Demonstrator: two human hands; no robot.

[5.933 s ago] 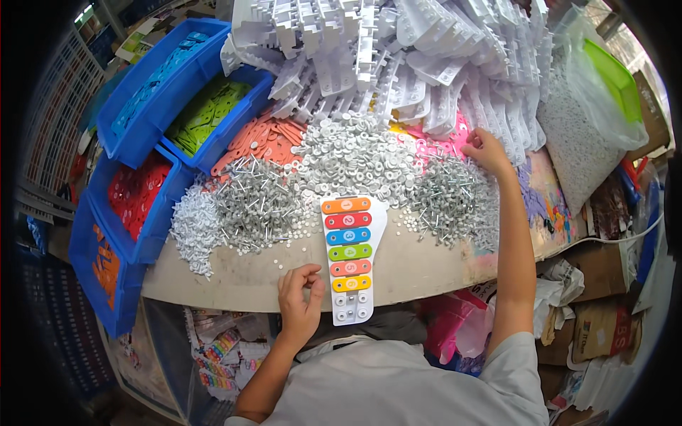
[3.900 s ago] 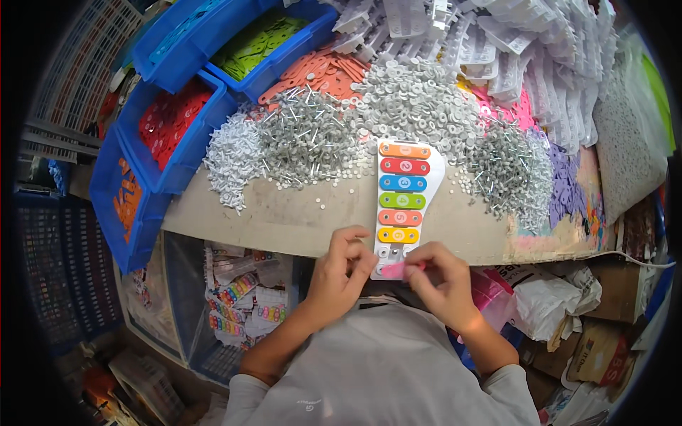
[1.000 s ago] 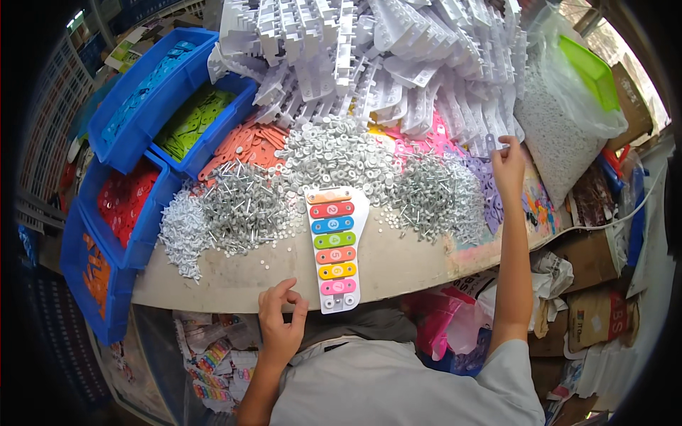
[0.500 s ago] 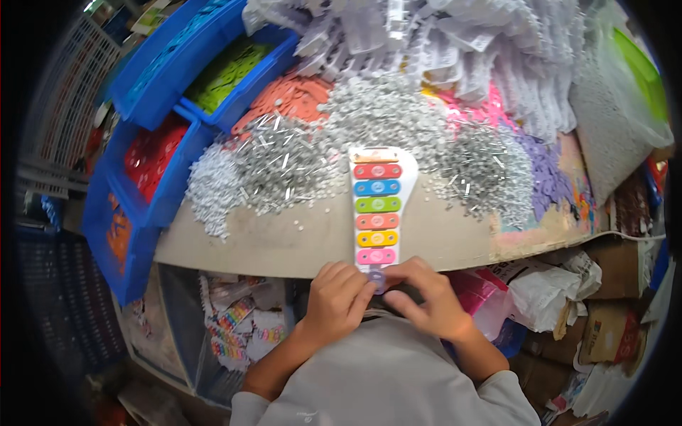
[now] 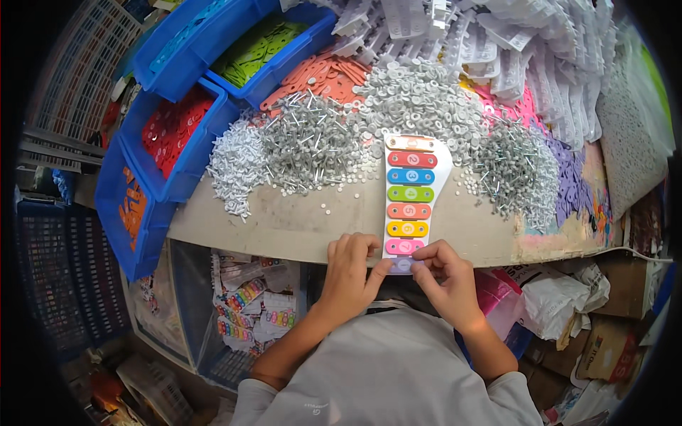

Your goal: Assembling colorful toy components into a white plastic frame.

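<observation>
A toy xylophone (image 5: 438,170) lies near the table's front edge, its white base carrying a column of coloured bars. At its near end, a purple bar (image 5: 403,265) lies crosswise below the pink bar (image 5: 404,246). My left hand (image 5: 349,273) grips the near end from the left, its thumb on the purple bar's left end. Opposite it, my right hand (image 5: 449,282) pinches the purple bar's right end between thumb and fingers. Whether a small fastener sits under those right fingertips is hidden.
Heaps of screws (image 5: 312,138), white washers (image 5: 419,92) and purple bars (image 5: 572,177) cover the table's far side. Blue bins (image 5: 162,186) of coloured bars stand left. White xylophone bases (image 5: 554,57) pile up behind. A clear bag (image 5: 629,121) stands right.
The purple bar, earlier held askew between both hands, now lies across the xylophone's near end. My hands have moved apart to its two ends. The whole view has shifted.
</observation>
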